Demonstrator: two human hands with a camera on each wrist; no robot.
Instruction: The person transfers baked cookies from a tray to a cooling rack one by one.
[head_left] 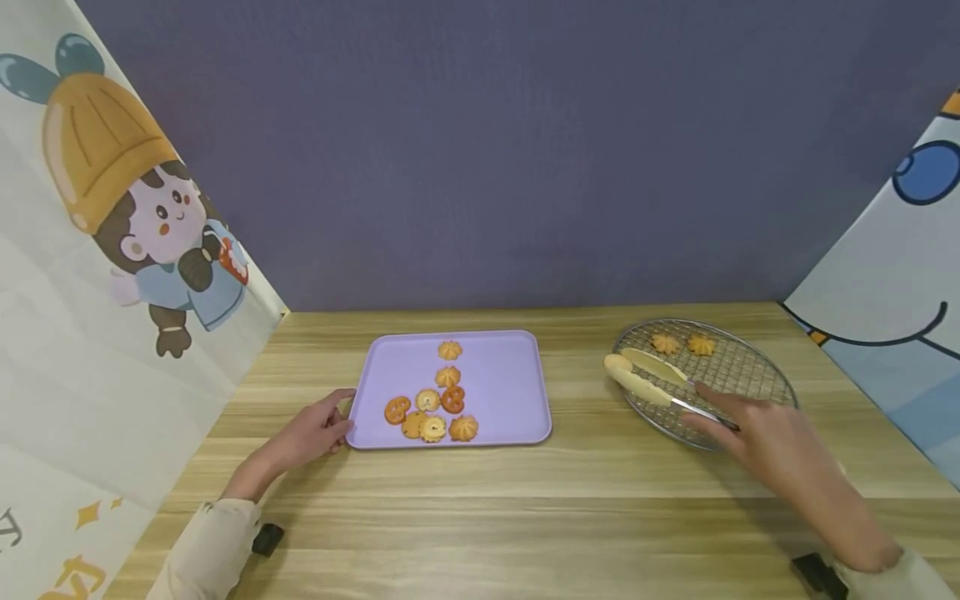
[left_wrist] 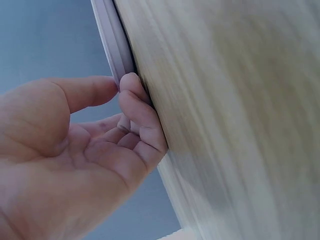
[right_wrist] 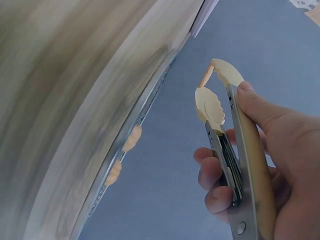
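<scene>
My left hand [head_left: 311,429] grips the left edge of a lilac tray [head_left: 510,392]. In the left wrist view the thumb and curled fingers [left_wrist: 142,112] meet at the tray's rim [left_wrist: 112,37]. My right hand [head_left: 780,437] holds tongs [head_left: 637,383] with cream-coloured tips and steel arms, above a round wire rack [head_left: 750,371]. The tips of the tongs stand slightly apart; a thin orange-brown edge shows there in the right wrist view, and I cannot tell what it is. Two flower-shaped cookies [head_left: 701,345] lie on the rack's far side.
On the tray lie several cookies: flower-shaped ones [head_left: 463,428], pretzel-shaped ones [head_left: 397,409] and round ones [head_left: 427,400]. Tray and rack stand apart on a wooden table [head_left: 480,517]. A dark wall [head_left: 480,167] rises behind, with cartoon-printed panels [head_left: 60,333] at the sides.
</scene>
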